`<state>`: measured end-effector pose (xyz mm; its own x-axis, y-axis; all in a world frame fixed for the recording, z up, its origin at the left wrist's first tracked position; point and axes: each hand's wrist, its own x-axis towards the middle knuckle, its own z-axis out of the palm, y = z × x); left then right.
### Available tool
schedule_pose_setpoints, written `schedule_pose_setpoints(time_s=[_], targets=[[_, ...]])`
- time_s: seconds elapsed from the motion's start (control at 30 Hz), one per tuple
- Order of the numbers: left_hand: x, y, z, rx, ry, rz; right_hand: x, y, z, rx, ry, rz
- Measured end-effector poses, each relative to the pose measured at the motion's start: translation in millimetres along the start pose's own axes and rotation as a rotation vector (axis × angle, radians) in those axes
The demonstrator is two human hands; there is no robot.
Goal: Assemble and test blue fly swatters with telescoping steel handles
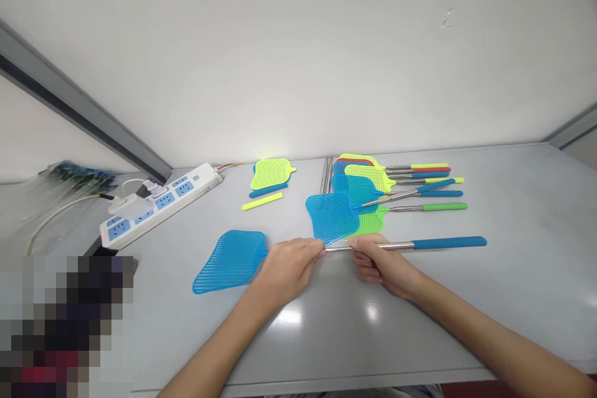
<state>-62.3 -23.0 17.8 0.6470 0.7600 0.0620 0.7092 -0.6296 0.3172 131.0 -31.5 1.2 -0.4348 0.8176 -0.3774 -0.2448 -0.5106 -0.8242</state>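
A blue fly swatter [231,261] with a steel rod and a blue grip lies crosswise in front of me, held in both hands. My left hand [286,267] is closed round the rod near the mesh head and hides the joint there. My right hand [380,261] grips the rod a little before the blue handle [450,242]. Just behind my hands lies a pile of assembled swatters, with a blue one [333,217] nearest, a green one [373,222] under it and yellow ones [368,169] farther back.
Two bare metal rods [326,175] lie left of the pile. Loose yellow and blue swatter heads [272,174] rest by the wall, with a yellow grip sleeve [262,201] in front. A white power strip [161,205] with plugs and cables occupies the left, near bagged parts [77,189].
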Motion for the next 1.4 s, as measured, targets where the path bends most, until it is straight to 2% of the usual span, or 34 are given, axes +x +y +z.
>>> schedule_pose_setpoints(time_s=[0.2,0.57,0.83,1.13,1.4], targets=[[2.4,0.2,14.0,-0.007,0.054,-0.005,2.1,-0.2,-3.7,0.009,0.015,0.028],[3.2,1.1,13.3,0.002,0.133,-0.038,0.9,-1.6,-2.9,0.081,0.006,0.013],[1.0,-0.9,9.0,-0.017,0.135,-0.069,0.6,-4.7,-3.6,0.086,-0.038,0.013],[0.4,-1.4,9.3,-0.02,0.096,-0.088,2.6,0.7,-7.1,0.092,-0.02,0.015],[0.0,-2.1,15.1,0.0,0.146,-0.045,2.5,1.5,-7.5,0.09,-0.019,0.003]])
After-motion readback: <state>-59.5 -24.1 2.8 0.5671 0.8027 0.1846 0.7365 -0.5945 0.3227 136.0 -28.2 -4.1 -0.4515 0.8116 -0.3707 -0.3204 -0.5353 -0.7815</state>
